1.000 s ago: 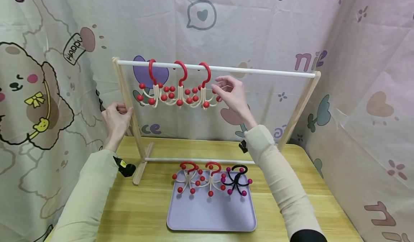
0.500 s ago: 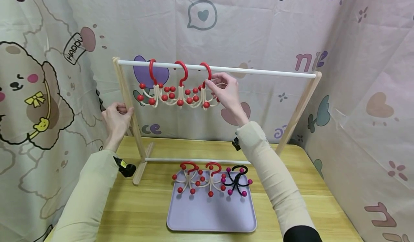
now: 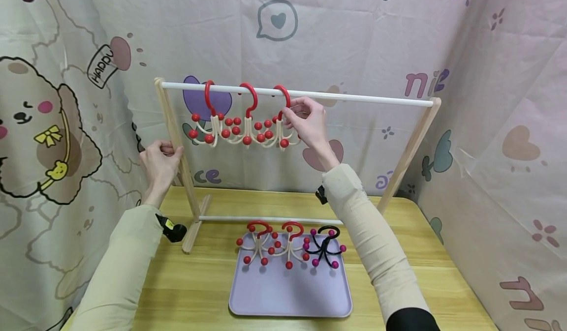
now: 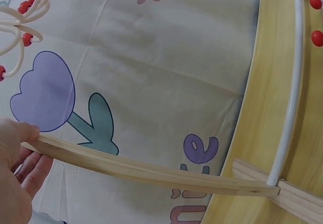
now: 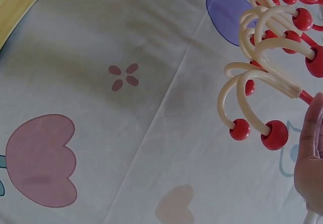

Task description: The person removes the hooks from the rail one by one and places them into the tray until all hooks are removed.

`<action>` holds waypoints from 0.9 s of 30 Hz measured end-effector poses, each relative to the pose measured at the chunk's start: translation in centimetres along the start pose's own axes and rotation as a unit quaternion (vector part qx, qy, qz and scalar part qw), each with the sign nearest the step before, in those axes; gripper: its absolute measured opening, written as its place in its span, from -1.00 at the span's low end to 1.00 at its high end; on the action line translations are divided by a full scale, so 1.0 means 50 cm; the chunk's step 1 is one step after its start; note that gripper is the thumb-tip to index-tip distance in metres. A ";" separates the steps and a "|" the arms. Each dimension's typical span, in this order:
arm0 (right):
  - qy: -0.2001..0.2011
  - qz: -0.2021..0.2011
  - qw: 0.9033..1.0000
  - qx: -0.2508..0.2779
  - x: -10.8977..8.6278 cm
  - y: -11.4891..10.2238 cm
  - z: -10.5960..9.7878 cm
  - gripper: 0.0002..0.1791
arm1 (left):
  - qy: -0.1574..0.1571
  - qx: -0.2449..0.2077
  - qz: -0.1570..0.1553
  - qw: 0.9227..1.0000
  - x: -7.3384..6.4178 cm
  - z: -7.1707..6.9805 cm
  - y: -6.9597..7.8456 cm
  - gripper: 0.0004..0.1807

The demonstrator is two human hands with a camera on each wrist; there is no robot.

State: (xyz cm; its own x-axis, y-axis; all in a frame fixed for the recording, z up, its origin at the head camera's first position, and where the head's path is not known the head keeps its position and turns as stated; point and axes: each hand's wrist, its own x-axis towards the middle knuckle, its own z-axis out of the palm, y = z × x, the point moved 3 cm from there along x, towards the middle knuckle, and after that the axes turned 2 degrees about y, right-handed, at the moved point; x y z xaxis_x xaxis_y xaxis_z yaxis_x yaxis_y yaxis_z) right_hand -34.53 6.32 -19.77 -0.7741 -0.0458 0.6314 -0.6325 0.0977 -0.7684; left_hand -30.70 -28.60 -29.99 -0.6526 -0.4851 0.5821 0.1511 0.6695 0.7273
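Three hangers with red hooks and cream, red-beaded arms hang side by side from the white top rod of a wooden rack. My right hand pinches the red hook of the rightmost hanger just under the rod. In the right wrist view that hanger's cream arms spread beside my hand. My left hand grips the rack's left wooden post, thumb on one side and fingers on the other, as the left wrist view shows. The leftmost hanger and middle hanger hang free of my hands.
On the table a lilac tray stands before the rack. Two red-hooked hangers and a black hanger with magenta beads lie along its far edge. A low white rod crosses behind the tray. Patterned cloth surrounds the table.
My right hand has moved left from beside the rightmost hanger and taken hold of its hook. That hanger has shifted very slightly right. My left hand has stayed on the post.
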 end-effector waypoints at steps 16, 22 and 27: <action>0.009 -0.004 1.000 0.006 -0.006 -0.003 -0.008 -0.77 | 0.002 -0.007 0.001 1.000 -0.003 0.002 0.004 -0.72; 0.013 -0.006 1.000 0.003 -0.008 -0.007 -0.015 -0.74 | -0.002 -0.013 -0.002 1.000 -0.003 0.002 0.005 -0.71; 0.014 -0.002 1.000 0.008 -0.010 -0.012 -0.022 -0.71 | -0.001 -0.018 -0.003 1.000 -0.003 0.004 0.004 -0.71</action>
State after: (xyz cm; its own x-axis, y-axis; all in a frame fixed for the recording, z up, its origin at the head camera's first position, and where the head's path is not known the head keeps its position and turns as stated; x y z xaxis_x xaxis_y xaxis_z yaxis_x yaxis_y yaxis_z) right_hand -33.73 7.38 -19.53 -0.7703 -0.0185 0.6374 -0.6365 0.0825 -0.7669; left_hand -30.70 -28.30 -30.01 -0.6556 -0.4875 0.5767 0.1732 0.6463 0.7432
